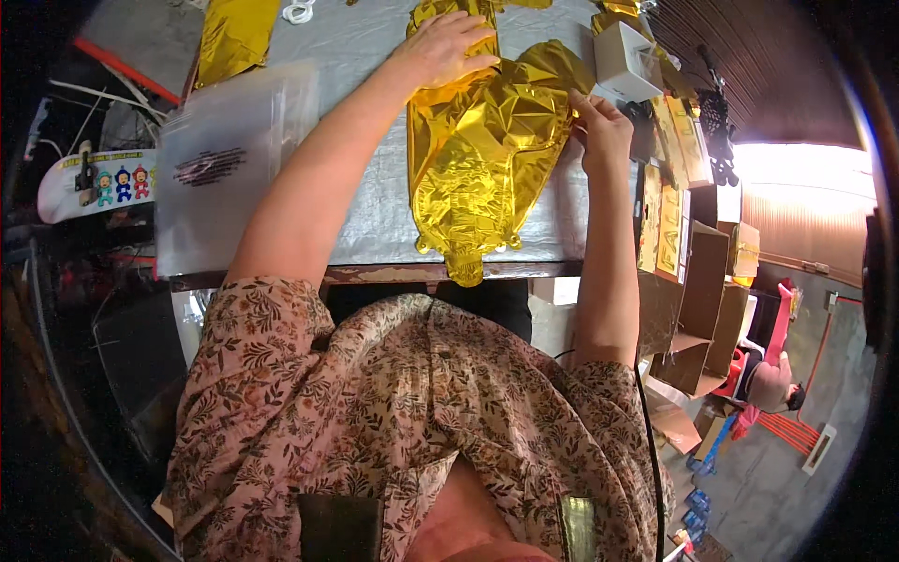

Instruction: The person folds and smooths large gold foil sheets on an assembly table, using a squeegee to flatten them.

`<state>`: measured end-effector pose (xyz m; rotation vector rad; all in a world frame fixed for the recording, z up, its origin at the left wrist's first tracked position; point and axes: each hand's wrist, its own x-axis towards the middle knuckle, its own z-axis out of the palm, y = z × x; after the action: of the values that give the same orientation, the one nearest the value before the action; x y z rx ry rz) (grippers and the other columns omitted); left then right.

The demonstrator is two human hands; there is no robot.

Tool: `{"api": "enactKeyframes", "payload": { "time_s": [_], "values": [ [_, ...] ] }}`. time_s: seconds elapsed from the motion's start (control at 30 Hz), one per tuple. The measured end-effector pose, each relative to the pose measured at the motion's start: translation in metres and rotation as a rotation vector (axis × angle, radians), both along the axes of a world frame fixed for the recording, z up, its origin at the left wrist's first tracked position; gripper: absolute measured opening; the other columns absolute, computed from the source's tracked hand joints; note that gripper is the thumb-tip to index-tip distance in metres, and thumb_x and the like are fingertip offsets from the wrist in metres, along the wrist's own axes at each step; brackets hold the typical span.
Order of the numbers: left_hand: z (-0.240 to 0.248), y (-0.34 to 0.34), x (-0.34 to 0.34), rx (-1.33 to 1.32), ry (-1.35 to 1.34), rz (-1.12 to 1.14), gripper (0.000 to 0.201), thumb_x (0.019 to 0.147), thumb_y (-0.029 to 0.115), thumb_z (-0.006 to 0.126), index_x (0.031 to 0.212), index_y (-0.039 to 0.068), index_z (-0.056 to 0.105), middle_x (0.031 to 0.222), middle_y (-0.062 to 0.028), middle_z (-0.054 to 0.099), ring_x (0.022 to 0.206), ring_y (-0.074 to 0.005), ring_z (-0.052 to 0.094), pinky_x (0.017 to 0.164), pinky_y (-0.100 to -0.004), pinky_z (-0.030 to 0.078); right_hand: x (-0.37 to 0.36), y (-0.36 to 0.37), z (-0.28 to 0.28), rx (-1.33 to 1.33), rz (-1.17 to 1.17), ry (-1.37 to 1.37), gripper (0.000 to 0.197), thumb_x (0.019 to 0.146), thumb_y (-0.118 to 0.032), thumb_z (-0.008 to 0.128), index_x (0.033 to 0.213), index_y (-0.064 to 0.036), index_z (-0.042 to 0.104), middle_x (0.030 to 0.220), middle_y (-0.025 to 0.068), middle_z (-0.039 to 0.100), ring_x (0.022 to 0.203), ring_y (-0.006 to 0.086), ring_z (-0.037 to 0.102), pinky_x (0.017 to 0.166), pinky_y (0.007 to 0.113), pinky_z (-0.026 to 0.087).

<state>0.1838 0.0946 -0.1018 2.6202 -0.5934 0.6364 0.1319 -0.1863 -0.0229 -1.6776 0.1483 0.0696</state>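
Observation:
A shiny gold foil balloon [468, 159], flat and crinkled, lies on the silver-grey table cover [365, 215]. Its narrow lower tip hangs over the table's front edge. Toward the balloon's upper part, my left hand [444, 51] rests palm down on the foil with its fingers stretched out. At the right side of the sheet, my right hand [604, 124] pinches the foil's edge between thumb and fingers. Between the two hands the foil is creased and partly lifted into a fold.
Clear plastic bags [253, 131] lie at the table's left, below another gold foil piece [236, 37]. A white box [627, 61] stands at the far right corner. Cardboard boxes [702, 309] are stacked on the right. A skateboard [70, 187] is at the left; another person [770, 379] is farther off right.

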Motion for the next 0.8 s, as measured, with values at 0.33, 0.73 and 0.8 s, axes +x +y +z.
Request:
{"api": "enactKeyframes", "payload": {
  "time_s": [0.33,0.73,0.8],
  "values": [
    [-0.002,0.003,0.000,0.008,-0.003,0.028,0.060,0.098,0.056,0.057,0.142,0.015,0.058,0.151,-0.0126,0.051,0.142,-0.0314,0.044,0.119,-0.0448,0.034,-0.015,0.044,0.015,-0.555,0.072,-0.537,0.023,0.097,-0.018,0.070,0.097,0.0034,0.060,0.080,0.0065,0.066,0.070,0.0057,0.054,0.059,0.025,0.044],
    [-0.005,0.010,0.007,0.018,-0.056,-0.026,0.061,0.096,0.055,0.060,0.140,0.014,0.061,0.151,-0.0141,0.051,0.141,-0.0324,0.044,0.119,-0.0449,0.032,-0.076,0.103,0.012,-0.991,0.750,-1.071,0.042,0.095,-0.019,0.066,0.134,-0.0043,0.061,0.141,0.0164,0.058,0.130,0.0364,0.054,0.114,0.048,0.040],
    [-0.002,0.004,0.004,-0.003,-0.033,-0.030,0.061,0.096,0.056,0.060,0.140,0.014,0.061,0.151,-0.0142,0.051,0.142,-0.0326,0.044,0.119,-0.0449,0.032,-0.090,0.101,-0.006,-0.951,0.807,-0.971,0.044,0.096,-0.021,0.065,0.136,-0.0034,0.058,0.144,0.0165,0.056,0.133,0.0368,0.052,0.115,0.048,0.038]
  ]
}}
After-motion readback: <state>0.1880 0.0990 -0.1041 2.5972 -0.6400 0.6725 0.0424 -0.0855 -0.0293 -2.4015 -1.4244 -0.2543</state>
